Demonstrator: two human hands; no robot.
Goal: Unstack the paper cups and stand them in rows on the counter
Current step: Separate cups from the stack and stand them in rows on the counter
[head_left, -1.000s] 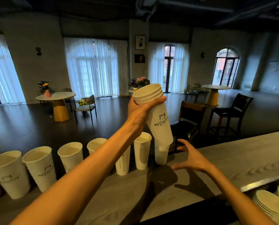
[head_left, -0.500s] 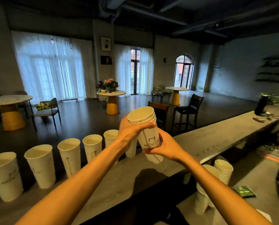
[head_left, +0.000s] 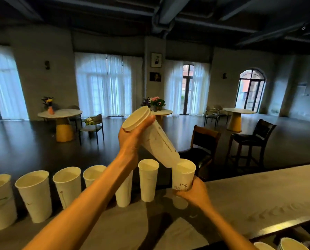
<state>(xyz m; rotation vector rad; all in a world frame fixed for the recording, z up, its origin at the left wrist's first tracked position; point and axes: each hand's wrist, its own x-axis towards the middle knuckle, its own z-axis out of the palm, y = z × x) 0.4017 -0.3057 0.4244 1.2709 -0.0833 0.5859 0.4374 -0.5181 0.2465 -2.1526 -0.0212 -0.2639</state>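
Left hand grips the nested stack of paper cups near its rim, fingers curled round it — stack tilted, mouth up-left, base pointing down-right. Base of the stack sits right at the mouth of a single cup; can't tell if it is still partly inside. Right hand holds that single cup low on its body, fingers wrapped round the lower part, cup upright, above the grey surface, its bottom hidden behind the hand.

Row of upright cups stands along the far edge of the surface, running left from the held cup; nearest one is just beside the held cup, apart from it. Left forearm crosses in front of one cup in the row.

More stacked cups at bottom right, below the surface edge. Behind: dark chairs, round tables, curtained windows.
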